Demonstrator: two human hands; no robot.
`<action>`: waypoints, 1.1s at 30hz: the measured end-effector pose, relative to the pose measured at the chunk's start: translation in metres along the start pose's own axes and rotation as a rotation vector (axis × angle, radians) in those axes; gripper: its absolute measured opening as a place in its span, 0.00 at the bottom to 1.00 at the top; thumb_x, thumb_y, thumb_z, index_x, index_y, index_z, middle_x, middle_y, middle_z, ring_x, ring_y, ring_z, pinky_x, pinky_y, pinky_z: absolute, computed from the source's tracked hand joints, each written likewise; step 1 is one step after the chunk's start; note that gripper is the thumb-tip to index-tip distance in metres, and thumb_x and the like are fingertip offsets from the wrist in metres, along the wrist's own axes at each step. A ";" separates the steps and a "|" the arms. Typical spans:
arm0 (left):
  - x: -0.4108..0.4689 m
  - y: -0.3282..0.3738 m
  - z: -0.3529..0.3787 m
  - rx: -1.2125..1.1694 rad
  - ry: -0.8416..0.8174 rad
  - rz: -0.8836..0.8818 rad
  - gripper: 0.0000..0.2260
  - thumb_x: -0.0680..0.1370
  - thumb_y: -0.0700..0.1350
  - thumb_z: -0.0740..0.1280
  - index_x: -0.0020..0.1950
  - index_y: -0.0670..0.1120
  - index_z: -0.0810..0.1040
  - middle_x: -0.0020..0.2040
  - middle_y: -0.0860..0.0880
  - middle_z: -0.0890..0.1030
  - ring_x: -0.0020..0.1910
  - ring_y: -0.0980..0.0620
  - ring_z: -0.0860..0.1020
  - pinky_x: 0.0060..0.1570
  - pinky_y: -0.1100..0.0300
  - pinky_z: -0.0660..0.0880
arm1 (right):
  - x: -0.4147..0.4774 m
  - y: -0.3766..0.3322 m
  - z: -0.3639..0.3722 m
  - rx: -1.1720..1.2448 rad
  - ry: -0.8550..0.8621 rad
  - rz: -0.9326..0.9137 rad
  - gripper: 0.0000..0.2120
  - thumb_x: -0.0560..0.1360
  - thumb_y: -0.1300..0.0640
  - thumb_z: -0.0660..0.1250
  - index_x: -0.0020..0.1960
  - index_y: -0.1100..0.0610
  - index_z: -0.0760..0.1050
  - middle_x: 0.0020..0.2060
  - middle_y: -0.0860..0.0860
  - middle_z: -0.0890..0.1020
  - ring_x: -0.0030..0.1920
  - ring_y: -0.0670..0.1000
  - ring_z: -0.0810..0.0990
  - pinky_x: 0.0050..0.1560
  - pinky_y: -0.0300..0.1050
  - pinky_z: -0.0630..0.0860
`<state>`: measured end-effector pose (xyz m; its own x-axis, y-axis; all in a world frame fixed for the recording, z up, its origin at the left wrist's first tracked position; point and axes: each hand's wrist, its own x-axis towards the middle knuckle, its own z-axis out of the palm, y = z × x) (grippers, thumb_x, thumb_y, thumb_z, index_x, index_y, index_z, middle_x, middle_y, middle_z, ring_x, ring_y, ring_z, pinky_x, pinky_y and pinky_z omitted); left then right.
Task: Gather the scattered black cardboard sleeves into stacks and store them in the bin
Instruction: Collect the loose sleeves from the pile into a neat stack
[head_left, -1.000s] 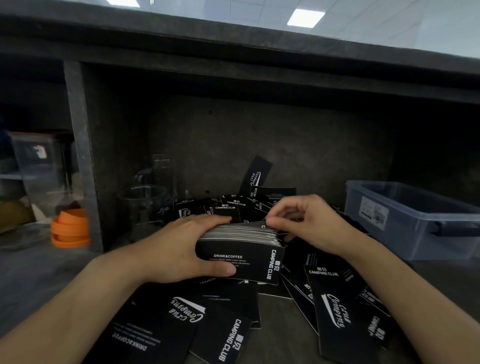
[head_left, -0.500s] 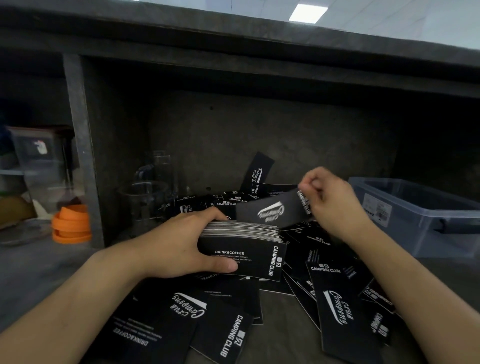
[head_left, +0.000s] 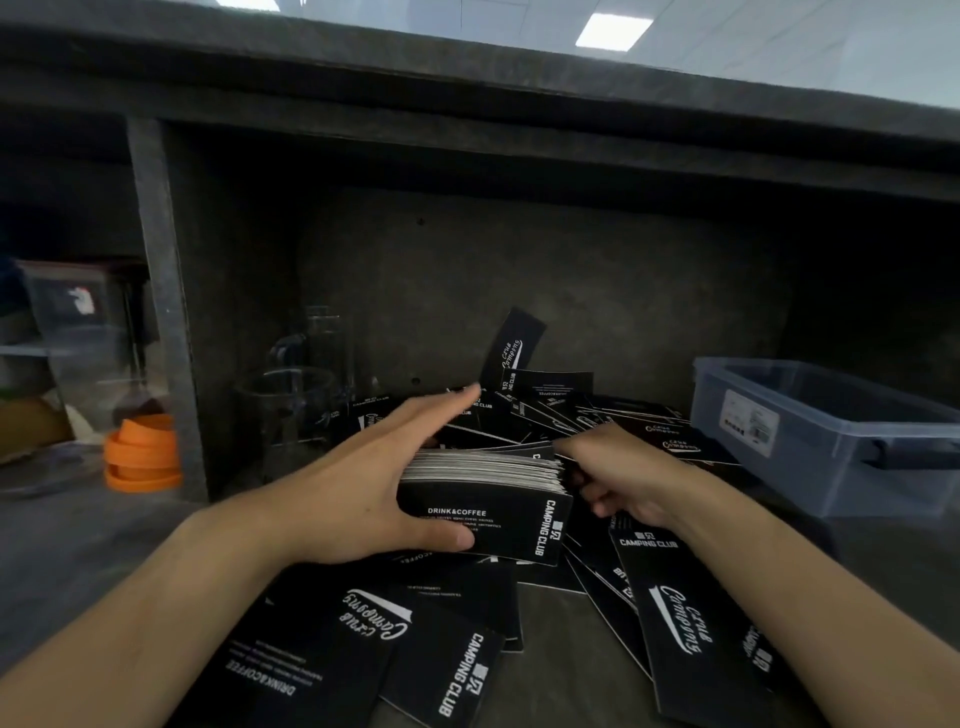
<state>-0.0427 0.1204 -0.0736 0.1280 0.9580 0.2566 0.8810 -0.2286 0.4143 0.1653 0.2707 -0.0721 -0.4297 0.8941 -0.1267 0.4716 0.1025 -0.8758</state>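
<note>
Stack (head_left: 483, 499) held above loose sleeves (head_left: 685, 639)
Clamped by left hand (head_left: 353, 493), thumb against straight fingers; right hand (head_left: 623, 478) curled at its end, grip unclear.

Bin (head_left: 831, 447) right of sleeve pile (head_left: 566, 410)

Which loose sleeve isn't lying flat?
The sleeve sticking up tilted at the back of the heap, in front of the rear wall, script logo showing. The other loose sleeves lie flat or overlapping.
</note>
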 end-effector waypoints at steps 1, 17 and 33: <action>0.001 -0.002 0.000 0.031 -0.011 0.004 0.47 0.68 0.67 0.75 0.78 0.73 0.48 0.74 0.73 0.56 0.73 0.70 0.60 0.76 0.61 0.61 | -0.001 0.000 0.000 0.000 -0.030 -0.016 0.09 0.83 0.55 0.61 0.46 0.57 0.75 0.31 0.50 0.71 0.26 0.46 0.65 0.20 0.37 0.66; 0.003 -0.001 -0.002 0.415 0.105 -0.037 0.42 0.65 0.82 0.59 0.77 0.69 0.59 0.60 0.69 0.71 0.69 0.63 0.58 0.79 0.56 0.42 | -0.002 0.004 -0.020 -0.152 -0.196 -0.672 0.07 0.80 0.57 0.68 0.56 0.57 0.82 0.46 0.53 0.88 0.47 0.50 0.87 0.45 0.42 0.82; 0.004 -0.005 -0.003 0.038 0.006 -0.007 0.34 0.68 0.66 0.75 0.72 0.64 0.70 0.60 0.67 0.78 0.57 0.71 0.76 0.59 0.66 0.77 | -0.006 -0.003 -0.025 -0.630 0.197 -1.038 0.10 0.78 0.44 0.67 0.47 0.49 0.82 0.42 0.41 0.80 0.46 0.42 0.80 0.48 0.41 0.77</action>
<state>-0.0480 0.1246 -0.0727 0.1193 0.9583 0.2596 0.8985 -0.2155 0.3823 0.1858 0.2762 -0.0567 -0.7250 0.3077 0.6162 0.2881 0.9481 -0.1344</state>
